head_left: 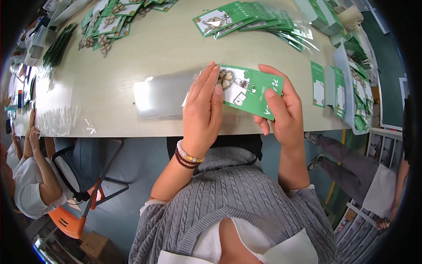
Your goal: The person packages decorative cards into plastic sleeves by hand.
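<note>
A green and white backing card [259,88] is held up over the table between my two hands. On it hangs a keychain with a brown-and-cream four-petal flower charm [225,78] and a metal clasp. My right hand [285,105] pinches the card's right end, thumb on top and fingers behind. My left hand [203,103] lies across the left end, its straight fingers and thumb pressed together against the card, hiding that end. A pale edge shows just left of this hand. Beneath and to the left lie clear plastic sleeves [159,94] on the table.
Packed cards [250,20] are fanned at the back, with a heap of carded keychains [112,22] at the back left. Card stacks [334,90] and a filled plastic bin [347,83] stand at right. Other people [39,185] are at the left and right sides.
</note>
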The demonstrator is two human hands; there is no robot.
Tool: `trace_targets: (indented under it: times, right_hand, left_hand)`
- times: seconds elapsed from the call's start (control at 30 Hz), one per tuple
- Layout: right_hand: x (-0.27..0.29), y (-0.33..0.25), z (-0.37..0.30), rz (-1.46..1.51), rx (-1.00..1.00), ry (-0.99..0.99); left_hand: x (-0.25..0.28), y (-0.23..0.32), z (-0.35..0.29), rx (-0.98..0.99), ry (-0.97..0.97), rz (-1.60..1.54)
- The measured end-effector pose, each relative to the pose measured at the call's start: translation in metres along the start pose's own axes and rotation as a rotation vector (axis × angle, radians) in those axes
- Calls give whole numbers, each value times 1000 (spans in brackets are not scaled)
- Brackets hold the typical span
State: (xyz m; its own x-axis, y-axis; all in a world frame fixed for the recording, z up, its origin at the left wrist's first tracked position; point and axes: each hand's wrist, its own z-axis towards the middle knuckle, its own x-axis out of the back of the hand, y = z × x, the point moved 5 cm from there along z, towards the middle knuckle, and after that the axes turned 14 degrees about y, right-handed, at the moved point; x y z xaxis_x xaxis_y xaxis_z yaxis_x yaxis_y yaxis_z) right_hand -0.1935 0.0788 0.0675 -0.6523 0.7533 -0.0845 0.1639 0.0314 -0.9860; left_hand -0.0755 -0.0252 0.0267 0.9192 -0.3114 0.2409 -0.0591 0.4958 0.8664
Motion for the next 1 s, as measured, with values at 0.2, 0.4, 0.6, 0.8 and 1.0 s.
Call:
trace_targets:
  times: [0.2,0.4,0.6,0.8,1.0]
  right_hand:
    - [5,-5,5,-51,-13,-50]
    - [-1,6,16,-25,-76,-96]
    - [-9,11,13,261,-181,-185]
    - [-9,39,18,126,-290,-250]
    - [-7,41,19,78,-335,-159]
  left_hand:
    - [-1,4,1,-173,5,117]
    - [-7,13,-2,-234,-67,149]
    - [-7,14,-1,-216,-62,133]
    - [-14,33,-6,-346,-89,52]
    - [-19,48,-5,-416,-111,92]
